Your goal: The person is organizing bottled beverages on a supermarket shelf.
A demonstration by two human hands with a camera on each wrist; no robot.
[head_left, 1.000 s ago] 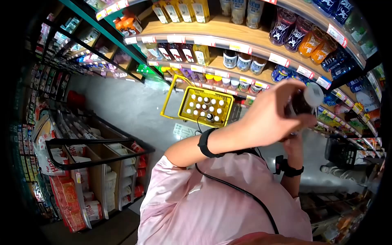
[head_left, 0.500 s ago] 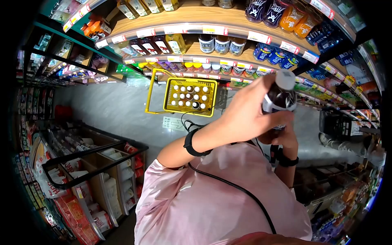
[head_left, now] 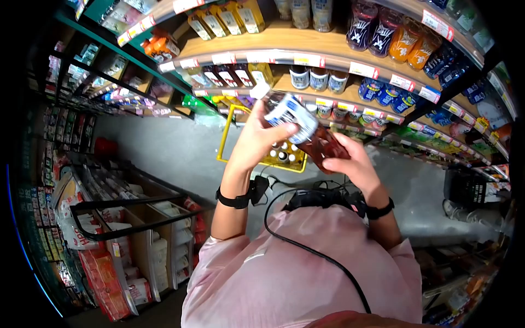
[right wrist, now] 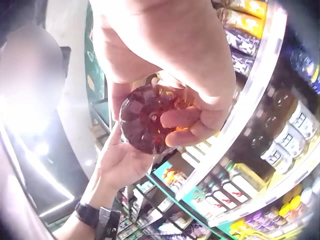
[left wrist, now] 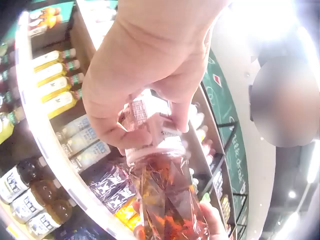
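Observation:
A dark red-brown bottle (head_left: 322,148) with a white cap and a blue-and-white label lies tilted between both hands in the head view. The left hand (head_left: 256,136) grips its cap end and label. At the base end, the right hand (head_left: 353,164) holds it between thumb and fingers. In the left wrist view the left hand (left wrist: 145,65) curls round the label above the clear faceted body (left wrist: 167,195). The right wrist view shows the bottle's round base (right wrist: 145,120), with fingers of the right hand (right wrist: 175,65) resting across it.
Behind the hands, a yellow basket (head_left: 221,146) with several white-capped bottles stands on the grey floor (head_left: 158,142). Curved drink shelves (head_left: 262,42) run across the front and right. A black-railed display rack (head_left: 145,235) is at lower left; a black basket (head_left: 462,188) is at right.
The bottle has moved left and tipped over from near upright, its cap now toward upper left. The left hand has swung left to the cap end; the right hand now shows clearly at the base.

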